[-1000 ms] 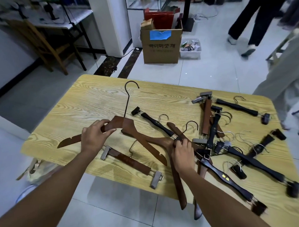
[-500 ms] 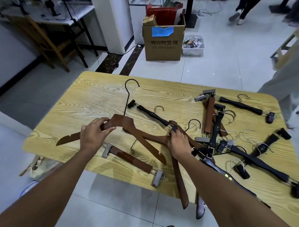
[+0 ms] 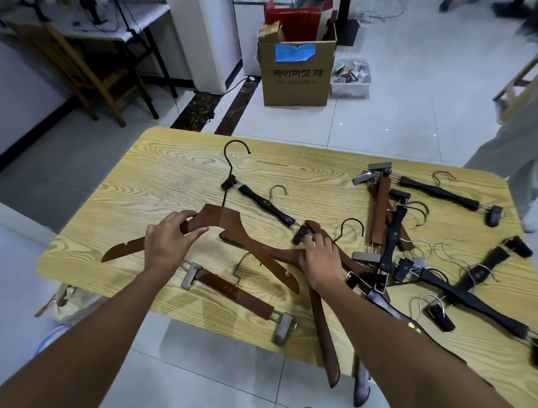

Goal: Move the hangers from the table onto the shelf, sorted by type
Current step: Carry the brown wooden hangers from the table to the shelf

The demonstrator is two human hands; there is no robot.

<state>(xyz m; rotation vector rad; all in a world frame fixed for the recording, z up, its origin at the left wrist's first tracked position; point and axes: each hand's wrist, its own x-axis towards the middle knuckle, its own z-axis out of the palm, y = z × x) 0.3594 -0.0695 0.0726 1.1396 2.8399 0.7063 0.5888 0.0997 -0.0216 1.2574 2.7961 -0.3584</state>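
Note:
A brown wooden coat hanger [image 3: 231, 227] with a dark hook lies on the wooden table [image 3: 168, 177]; my left hand [image 3: 170, 239] grips its left arm. My right hand [image 3: 321, 258] is closed on a second brown coat hanger [image 3: 324, 334] whose lower arm sticks out over the table's near edge. A brown clip hanger [image 3: 234, 293] lies below my left hand. A black clip hanger [image 3: 266, 205] lies between the two hands. Several black and brown clip hangers [image 3: 389, 229] are piled at the right. No shelf is in view.
A cardboard box [image 3: 297, 70] and a small white bin [image 3: 350, 77] stand on the tiled floor beyond the table. A wooden chair [image 3: 80, 67] and desk are at the back left. A person in grey [image 3: 512, 150] stands by the table's right corner.
My right hand has slid up and left along the second coat hanger to its neck. My left hand stays on the first hanger. The person walking in the background has moved away.

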